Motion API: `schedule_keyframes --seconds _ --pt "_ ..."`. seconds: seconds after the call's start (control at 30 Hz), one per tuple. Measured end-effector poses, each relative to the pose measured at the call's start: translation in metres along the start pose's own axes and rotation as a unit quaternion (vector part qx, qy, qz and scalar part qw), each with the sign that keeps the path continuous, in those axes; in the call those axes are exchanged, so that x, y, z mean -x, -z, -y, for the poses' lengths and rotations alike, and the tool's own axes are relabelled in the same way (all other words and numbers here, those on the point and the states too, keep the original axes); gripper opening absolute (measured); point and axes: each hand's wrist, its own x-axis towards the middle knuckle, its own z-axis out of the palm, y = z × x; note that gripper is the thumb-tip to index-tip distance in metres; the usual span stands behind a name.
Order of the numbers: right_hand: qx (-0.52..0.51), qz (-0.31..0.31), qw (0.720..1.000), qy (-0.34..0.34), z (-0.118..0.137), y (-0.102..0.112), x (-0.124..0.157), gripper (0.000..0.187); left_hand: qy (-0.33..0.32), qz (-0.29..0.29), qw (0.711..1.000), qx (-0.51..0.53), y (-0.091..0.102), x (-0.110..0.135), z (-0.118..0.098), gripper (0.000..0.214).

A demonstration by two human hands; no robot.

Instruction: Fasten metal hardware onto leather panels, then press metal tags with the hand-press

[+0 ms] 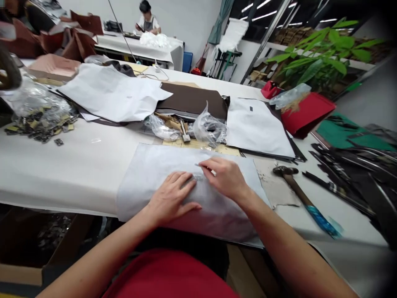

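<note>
A pale grey-white sheet (149,165) lies across the table's front edge, its near part hanging over. On it sits a small dark metal-looking plate (197,178). My left hand (173,194) rests flat on the sheet with its fingers spread, the fingertips touching the sheet right beside the plate. Just above and to the right of the plate, my right hand (225,176) is closed in a pinch. From its fingertips pokes the end of a small thin grey piece (197,164); the rest is hidden by the fingers, and its kind cannot be made out.
A hammer (294,190) with blue wrap on its handle lies to the right, near dark strips (356,178). Behind the sheet are plastic bags (211,128), a metal tool (185,132) and white-topped panels (257,128). Small metal parts (40,124) are heaped left. A person (149,22) sits far back.
</note>
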Motion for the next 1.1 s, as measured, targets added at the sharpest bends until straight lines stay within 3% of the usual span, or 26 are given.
schedule_keyframes --seconds 0.07,0.17,0.4,1.1 --pt "0.025 0.018 0.999 0.018 -0.001 -0.007 0.026 0.024 -0.001 -0.002 1.000 0.001 -0.002 0.001 0.001 0.066" --pt "-0.014 0.010 0.999 0.038 -0.005 -0.019 0.041 0.026 -0.002 -0.012 1.000 0.000 -0.005 0.002 0.000 0.065" --pt "-0.144 -0.024 0.989 0.016 -0.011 -0.028 0.037 0.024 -0.005 -0.028 1.000 0.002 -0.006 0.002 0.000 0.063" --pt "-0.149 -0.019 0.989 0.014 -0.010 -0.027 0.040 0.023 -0.016 -0.028 0.999 -0.001 -0.006 0.001 0.001 0.061"
